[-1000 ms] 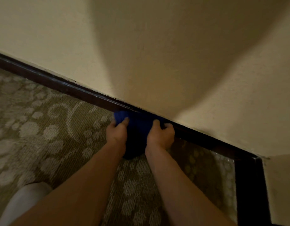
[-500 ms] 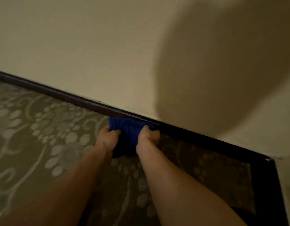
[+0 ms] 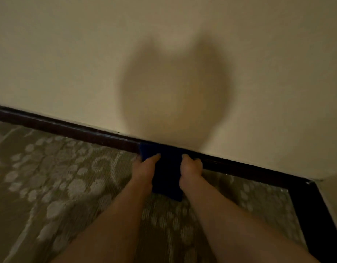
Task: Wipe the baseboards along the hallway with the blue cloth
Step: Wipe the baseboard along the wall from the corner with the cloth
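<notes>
The blue cloth (image 3: 167, 168) is pressed against the dark baseboard (image 3: 69, 128), which runs diagonally from the left edge down to a corner at the right. My left hand (image 3: 144, 169) grips the cloth's left side, thumb on top. My right hand (image 3: 190, 169) grips its right side with curled fingers. The cloth's lower part hangs down onto the carpet between my wrists. The baseboard section behind the cloth is hidden.
A beige wall (image 3: 163, 54) rises above the baseboard, with my head's shadow on it. Patterned beige carpet (image 3: 59, 177) covers the floor. At the right, a second dark baseboard (image 3: 315, 215) turns the corner toward me.
Both hands and the cloth have slid left along the baseboard, away from the right-hand corner. The grip on the cloth is unchanged.
</notes>
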`<state>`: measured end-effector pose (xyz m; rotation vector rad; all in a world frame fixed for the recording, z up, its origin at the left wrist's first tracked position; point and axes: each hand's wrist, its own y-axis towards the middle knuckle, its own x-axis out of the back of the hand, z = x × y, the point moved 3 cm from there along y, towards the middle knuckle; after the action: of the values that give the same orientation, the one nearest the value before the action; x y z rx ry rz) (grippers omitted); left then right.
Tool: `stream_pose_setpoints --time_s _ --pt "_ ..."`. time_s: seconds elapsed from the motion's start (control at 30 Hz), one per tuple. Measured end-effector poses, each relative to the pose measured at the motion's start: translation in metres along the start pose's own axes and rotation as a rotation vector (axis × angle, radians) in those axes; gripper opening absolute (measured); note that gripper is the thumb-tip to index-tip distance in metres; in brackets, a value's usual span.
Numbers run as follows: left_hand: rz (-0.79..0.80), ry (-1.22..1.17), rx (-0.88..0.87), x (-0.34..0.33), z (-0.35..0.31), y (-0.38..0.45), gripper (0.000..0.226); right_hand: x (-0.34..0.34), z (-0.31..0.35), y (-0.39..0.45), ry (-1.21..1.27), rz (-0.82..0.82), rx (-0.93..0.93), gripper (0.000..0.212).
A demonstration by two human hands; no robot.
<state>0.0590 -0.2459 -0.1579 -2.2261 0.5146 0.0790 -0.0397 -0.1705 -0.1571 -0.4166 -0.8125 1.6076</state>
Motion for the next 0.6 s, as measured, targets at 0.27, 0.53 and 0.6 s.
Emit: stream_pose_setpoints --time_s 0.27,0.53,0.6 --pt "0.159 -0.067 0.165 0.016 0.017 0.047 0.052 -0.01 0.021 0.011 -0.197 -0.024 -0.006 0.025" --pt "0.184 -0.058 0.226 0.025 0.001 0.049 0.05 -0.028 0.027 -0.013 -0.508 0.072 0.113 0.033" --pt "0.223 -0.045 0.225 0.027 0.001 0.052 0.046 -0.027 0.016 -0.003 -0.466 0.043 0.117 0.035"
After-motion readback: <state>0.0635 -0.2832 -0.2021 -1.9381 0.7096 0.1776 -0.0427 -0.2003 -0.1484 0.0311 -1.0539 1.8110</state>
